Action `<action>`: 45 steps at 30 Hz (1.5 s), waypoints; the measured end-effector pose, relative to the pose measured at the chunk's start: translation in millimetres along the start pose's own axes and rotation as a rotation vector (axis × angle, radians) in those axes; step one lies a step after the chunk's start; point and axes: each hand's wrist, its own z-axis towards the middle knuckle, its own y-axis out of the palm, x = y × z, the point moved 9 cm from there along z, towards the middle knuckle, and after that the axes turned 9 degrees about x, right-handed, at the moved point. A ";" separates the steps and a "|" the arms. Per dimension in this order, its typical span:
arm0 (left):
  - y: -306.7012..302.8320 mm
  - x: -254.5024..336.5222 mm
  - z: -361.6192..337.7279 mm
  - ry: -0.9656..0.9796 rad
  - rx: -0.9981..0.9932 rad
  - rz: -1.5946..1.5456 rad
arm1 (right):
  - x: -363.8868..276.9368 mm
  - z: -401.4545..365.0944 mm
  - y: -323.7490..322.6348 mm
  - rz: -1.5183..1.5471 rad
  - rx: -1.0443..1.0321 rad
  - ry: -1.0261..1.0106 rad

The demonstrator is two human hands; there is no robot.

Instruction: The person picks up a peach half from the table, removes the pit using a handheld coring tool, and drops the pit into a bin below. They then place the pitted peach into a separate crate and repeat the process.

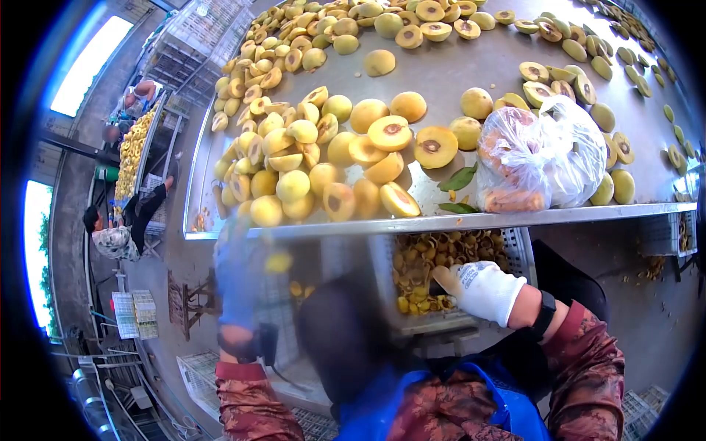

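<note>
A blue glove covers my left hand point(239, 275), which is smeared by motion just below the table's front edge; a blurred yellow piece shows beside it, and I cannot make out whether the hand holds it. My right hand point(482, 289), in a white glove, is over a crate point(524, 253) of pits and scraps below the table. Its fingers are closed around something dark that I cannot make out. Halved yellow fruit point(390, 133) lies cut side up near the front edge of the metal table point(434, 65), with more halves piled to the left.
A clear plastic bag point(544, 158) with orange contents rests at the table's front edge, beside green leaves point(460, 178). Another crate point(654, 235) stands under the right side. At the far left, people point(118, 241) are near another fruit-covered table point(134, 151).
</note>
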 end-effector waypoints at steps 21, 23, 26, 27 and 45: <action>56.6 121.8 62.5 -0.419 -0.300 -1.224 | 7.8 32.6 -91.5 0.780 0.516 0.421; 43.1 151.6 50.1 -0.502 -0.313 -1.432 | 1.1 35.7 -99.5 0.797 0.611 0.344; 40.6 194.0 36.2 -0.586 -0.217 -1.719 | -5.6 34.7 -103.9 0.812 0.792 0.250; 45.2 199.1 32.7 -0.605 -0.164 -1.741 | -5.2 35.1 -100.5 0.900 0.765 0.273; 53.0 210.4 29.0 -0.176 -0.004 -1.531 | 0.2 38.3 -72.9 0.956 0.559 0.270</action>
